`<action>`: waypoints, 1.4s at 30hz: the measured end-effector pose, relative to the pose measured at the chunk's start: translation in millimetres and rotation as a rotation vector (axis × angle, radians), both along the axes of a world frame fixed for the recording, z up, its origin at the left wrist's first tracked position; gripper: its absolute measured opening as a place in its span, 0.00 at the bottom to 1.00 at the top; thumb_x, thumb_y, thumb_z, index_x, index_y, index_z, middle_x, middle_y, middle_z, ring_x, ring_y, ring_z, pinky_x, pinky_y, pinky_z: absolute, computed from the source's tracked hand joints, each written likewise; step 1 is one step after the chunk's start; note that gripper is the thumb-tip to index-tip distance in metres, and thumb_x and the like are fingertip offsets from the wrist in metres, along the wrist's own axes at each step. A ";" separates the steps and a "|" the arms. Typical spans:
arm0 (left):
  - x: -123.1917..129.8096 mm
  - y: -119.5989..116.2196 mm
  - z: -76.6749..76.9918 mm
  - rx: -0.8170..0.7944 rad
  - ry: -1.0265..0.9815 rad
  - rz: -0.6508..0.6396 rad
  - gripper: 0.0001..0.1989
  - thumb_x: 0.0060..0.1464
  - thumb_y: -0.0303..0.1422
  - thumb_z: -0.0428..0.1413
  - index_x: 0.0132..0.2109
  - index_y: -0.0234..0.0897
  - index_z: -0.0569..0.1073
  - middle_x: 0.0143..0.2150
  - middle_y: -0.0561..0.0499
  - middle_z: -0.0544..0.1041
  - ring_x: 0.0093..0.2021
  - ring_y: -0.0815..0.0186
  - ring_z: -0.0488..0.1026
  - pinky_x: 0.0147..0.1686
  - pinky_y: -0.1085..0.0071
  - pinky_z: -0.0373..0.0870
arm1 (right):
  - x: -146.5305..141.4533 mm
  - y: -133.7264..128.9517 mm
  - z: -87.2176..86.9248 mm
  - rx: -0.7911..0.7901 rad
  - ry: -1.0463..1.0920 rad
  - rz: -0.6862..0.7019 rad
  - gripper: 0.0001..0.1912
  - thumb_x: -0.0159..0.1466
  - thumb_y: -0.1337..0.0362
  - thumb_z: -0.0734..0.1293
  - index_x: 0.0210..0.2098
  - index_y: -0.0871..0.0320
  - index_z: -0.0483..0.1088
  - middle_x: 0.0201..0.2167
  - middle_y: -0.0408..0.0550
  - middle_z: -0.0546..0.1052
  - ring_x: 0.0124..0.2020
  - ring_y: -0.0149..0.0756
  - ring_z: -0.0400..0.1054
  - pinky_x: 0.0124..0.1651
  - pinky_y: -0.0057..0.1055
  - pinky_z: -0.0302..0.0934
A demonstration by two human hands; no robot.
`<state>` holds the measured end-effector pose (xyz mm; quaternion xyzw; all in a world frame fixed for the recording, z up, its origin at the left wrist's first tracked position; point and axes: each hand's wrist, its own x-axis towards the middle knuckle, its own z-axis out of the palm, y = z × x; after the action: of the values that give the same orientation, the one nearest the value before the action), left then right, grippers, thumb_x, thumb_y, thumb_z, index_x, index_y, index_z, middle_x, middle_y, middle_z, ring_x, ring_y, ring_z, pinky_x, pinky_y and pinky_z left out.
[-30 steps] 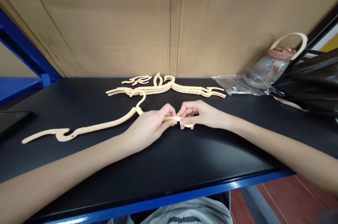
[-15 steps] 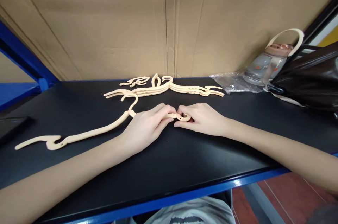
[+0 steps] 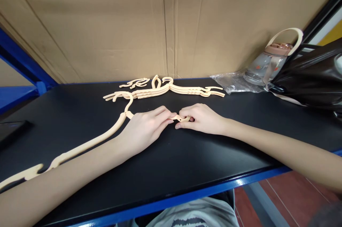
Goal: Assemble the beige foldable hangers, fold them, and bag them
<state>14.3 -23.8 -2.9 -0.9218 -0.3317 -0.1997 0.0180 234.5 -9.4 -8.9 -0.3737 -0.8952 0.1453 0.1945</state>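
A cream plastic clothes hanger (image 3: 93, 142) lies in front of me, its hook pointing away and its left end reaching under my left forearm. My left hand (image 3: 144, 125) is closed around the hanger's right arm, hiding much of it. Beside it, my right hand (image 3: 204, 118) pinches a curved cream end piece (image 3: 184, 119) at the tip of that arm. A small gap separates the fingers of the two hands. How firmly the end piece is joined to the arm, I cannot tell.
Several stacked cream hangers (image 3: 155, 92) lie behind my hands, with loose curved pieces (image 3: 139, 83) at their left. A clear plastic bag (image 3: 232, 82), a water bottle (image 3: 264, 66) and a black bag (image 3: 315, 81) stand back right. A dark flat object (image 3: 12, 132) lies at the left.
The hanger has turned, its left end swinging toward me and partly under my left forearm. Both hands keep their grip. The view has shifted slightly.
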 end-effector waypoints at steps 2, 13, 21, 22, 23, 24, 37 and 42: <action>0.5 -0.2 1.0 -0.022 -0.010 -0.002 0.15 0.68 0.34 0.42 0.47 0.38 0.72 0.42 0.51 0.76 0.36 0.67 0.75 0.33 0.73 0.70 | -0.6 -0.3 -0.7 0.007 0.004 -0.005 0.23 0.63 0.53 0.67 0.21 0.57 0.54 0.20 0.36 0.62 0.23 0.26 0.53 0.28 0.26 0.42; 0.1 0.2 3.9 -0.057 0.016 0.031 0.14 0.67 0.34 0.42 0.47 0.39 0.72 0.42 0.51 0.75 0.36 0.66 0.75 0.34 0.72 0.70 | -7.2 -6.2 -2.7 0.063 -0.004 -0.103 0.21 0.63 0.55 0.67 0.21 0.58 0.55 0.21 0.38 0.63 0.23 0.26 0.53 0.28 0.26 0.42; -2.2 8.1 4.4 0.186 0.111 0.034 0.15 0.67 0.33 0.42 0.53 0.39 0.69 0.46 0.47 0.77 0.45 0.60 0.73 0.41 0.65 0.69 | -3.7 0.2 -1.1 0.165 0.053 -0.147 0.19 0.65 0.55 0.64 0.23 0.57 0.58 0.23 0.40 0.65 0.26 0.28 0.58 0.29 0.26 0.45; -4.7 11.5 6.5 0.262 0.130 0.046 0.15 0.66 0.32 0.43 0.55 0.38 0.69 0.48 0.45 0.76 0.48 0.57 0.72 0.46 0.62 0.68 | -0.7 3.5 0.0 0.197 0.073 -0.174 0.19 0.65 0.55 0.64 0.22 0.57 0.57 0.23 0.40 0.65 0.25 0.29 0.57 0.30 0.26 0.45; -8.0 15.5 9.2 0.326 0.139 0.065 0.16 0.65 0.32 0.44 0.56 0.38 0.68 0.51 0.44 0.75 0.52 0.54 0.70 0.50 0.58 0.65 | 3.1 7.6 1.4 0.225 0.099 -0.205 0.20 0.64 0.54 0.64 0.22 0.57 0.56 0.22 0.40 0.64 0.25 0.29 0.57 0.30 0.27 0.46; -11.9 20.0 12.5 0.364 0.139 0.094 0.17 0.65 0.32 0.45 0.57 0.38 0.67 0.54 0.43 0.74 0.55 0.52 0.68 0.53 0.55 0.63 | 7.8 12.3 2.9 0.240 0.125 -0.238 0.20 0.64 0.53 0.64 0.22 0.57 0.56 0.22 0.40 0.64 0.25 0.29 0.57 0.30 0.27 0.46; -63.6 76.1 23.5 0.213 0.156 0.642 0.20 0.65 0.43 0.38 0.45 0.38 0.69 0.40 0.43 0.77 0.40 0.54 0.74 0.35 0.65 0.65 | 74.2 69.7 7.3 0.325 0.135 -0.543 0.18 0.61 0.50 0.64 0.24 0.57 0.69 0.19 0.42 0.69 0.22 0.31 0.59 0.30 0.29 0.49; -64.6 78.7 18.6 0.187 0.115 0.580 0.19 0.64 0.43 0.39 0.44 0.38 0.70 0.41 0.43 0.76 0.41 0.54 0.73 0.36 0.64 0.66 | 80.2 74.5 7.0 0.268 0.178 -0.536 0.17 0.60 0.49 0.65 0.29 0.58 0.73 0.24 0.46 0.75 0.27 0.35 0.66 0.33 0.30 0.54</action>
<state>-50.3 54.9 15.7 -0.7928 -0.5596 -0.1634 0.1777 314.7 65.1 -1.8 -0.5534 -0.7554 0.0016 0.3509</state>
